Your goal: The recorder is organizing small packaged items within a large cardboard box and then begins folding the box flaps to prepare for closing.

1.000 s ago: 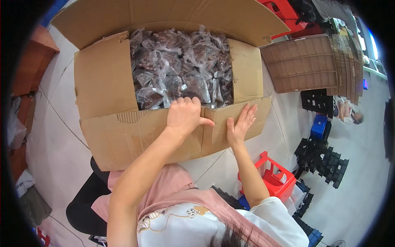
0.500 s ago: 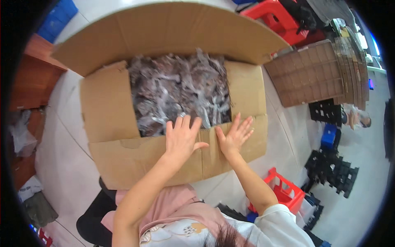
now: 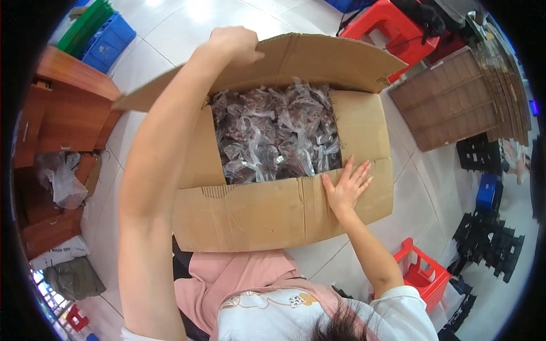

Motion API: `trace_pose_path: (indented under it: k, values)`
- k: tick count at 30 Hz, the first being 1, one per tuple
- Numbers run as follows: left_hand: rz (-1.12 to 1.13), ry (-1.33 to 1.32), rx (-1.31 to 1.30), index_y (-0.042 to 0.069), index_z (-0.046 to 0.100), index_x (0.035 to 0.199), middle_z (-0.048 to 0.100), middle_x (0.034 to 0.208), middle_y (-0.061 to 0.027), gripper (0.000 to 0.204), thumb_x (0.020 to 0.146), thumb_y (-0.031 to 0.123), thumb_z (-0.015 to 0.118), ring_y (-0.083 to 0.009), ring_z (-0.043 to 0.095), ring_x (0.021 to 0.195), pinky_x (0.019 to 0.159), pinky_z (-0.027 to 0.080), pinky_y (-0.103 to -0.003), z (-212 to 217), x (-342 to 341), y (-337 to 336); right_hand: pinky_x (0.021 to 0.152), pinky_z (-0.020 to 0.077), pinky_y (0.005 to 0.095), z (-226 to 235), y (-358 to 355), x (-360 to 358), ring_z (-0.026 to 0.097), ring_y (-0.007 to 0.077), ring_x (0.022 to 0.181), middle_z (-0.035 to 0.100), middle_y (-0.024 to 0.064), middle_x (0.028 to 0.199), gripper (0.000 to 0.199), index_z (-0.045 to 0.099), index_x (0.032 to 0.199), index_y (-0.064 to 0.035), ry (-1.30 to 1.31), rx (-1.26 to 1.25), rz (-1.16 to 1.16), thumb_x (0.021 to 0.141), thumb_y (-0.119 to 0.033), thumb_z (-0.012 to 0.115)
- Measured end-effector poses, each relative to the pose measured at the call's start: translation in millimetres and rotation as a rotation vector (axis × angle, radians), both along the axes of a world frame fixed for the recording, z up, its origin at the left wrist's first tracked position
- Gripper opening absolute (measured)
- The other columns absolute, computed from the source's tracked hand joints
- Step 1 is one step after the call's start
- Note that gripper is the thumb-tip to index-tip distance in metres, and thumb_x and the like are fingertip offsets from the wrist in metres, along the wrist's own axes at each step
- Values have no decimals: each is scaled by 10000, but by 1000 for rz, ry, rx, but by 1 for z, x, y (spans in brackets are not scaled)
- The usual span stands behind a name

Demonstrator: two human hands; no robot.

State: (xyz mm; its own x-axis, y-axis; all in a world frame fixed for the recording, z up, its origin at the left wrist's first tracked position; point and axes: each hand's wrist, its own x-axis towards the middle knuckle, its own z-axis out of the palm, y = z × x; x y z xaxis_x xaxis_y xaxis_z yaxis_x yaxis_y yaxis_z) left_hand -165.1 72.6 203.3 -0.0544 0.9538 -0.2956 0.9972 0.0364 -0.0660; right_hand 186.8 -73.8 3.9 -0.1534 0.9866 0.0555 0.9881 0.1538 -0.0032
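An open cardboard box [image 3: 244, 213] stands before me, packed with several clear plastic bags [image 3: 273, 136] of dark brown contents I cannot make out. The bags' twisted tops face up. My left hand [image 3: 236, 46] reaches across to the box's raised far flap [image 3: 307, 59], its fingers closed over the upper edge. With fingers spread, my right hand [image 3: 347, 186] lies flat on the right part of the folded-out near flap, beside the opening. Both side flaps lie outward. My left forearm hides part of the left one.
Right of the box lean flattened brown cardboard sheets [image 3: 446, 99]. Red plastic stools stand at the far right [image 3: 392, 31] and near right [image 3: 424, 273]. A wooden cabinet [image 3: 74, 125] and a blue crate [image 3: 109, 42] are on the left. Black plastic parts [image 3: 489, 241] lie at right.
My left hand has left the near flap and taken hold of the far flap's edge. My right hand stays flat on the near flap. The view has shifted, so the box sits further right.
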Motion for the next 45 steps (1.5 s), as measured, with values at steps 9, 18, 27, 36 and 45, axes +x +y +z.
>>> trace_pose_path:
  k: [9,18,27,36,45]
  values:
    - [-148,-189,478,29,463,1284,469,1273,-250,517,829,234,598,-409,431,1200,963,342,-567,-163,71,-155,1038,70,624,2,2,3,59,439,1366,96,337,1442,992,193,1427,-15,179,32,9,748,-654,533]
    - [-41,-350,244,3,518,1225,494,1251,-250,524,871,388,534,-428,446,1178,969,377,-460,-146,76,-146,1038,61,627,3,0,-1,71,416,1373,108,247,1482,881,275,1425,-152,123,-16,19,747,-652,533]
    - [-151,-398,641,141,540,1216,521,1233,-166,686,718,606,609,-295,469,1168,930,353,-475,-180,39,-11,1028,52,644,14,2,-6,55,429,1369,113,254,1477,854,320,1406,-149,112,-53,9,740,-633,547]
    - [-14,-427,96,136,344,1399,433,1322,-228,1101,549,807,544,-341,398,1252,1010,277,-497,-193,45,10,1030,59,637,3,-2,0,77,430,1364,133,251,1473,849,288,1418,-145,144,35,47,755,-596,568]
    - [22,-452,84,44,414,1332,512,1241,-235,1131,514,807,583,-330,493,1174,978,377,-425,-190,48,11,1098,77,493,15,-7,4,301,350,1321,330,211,1416,649,486,1312,-197,314,18,812,752,-510,589]
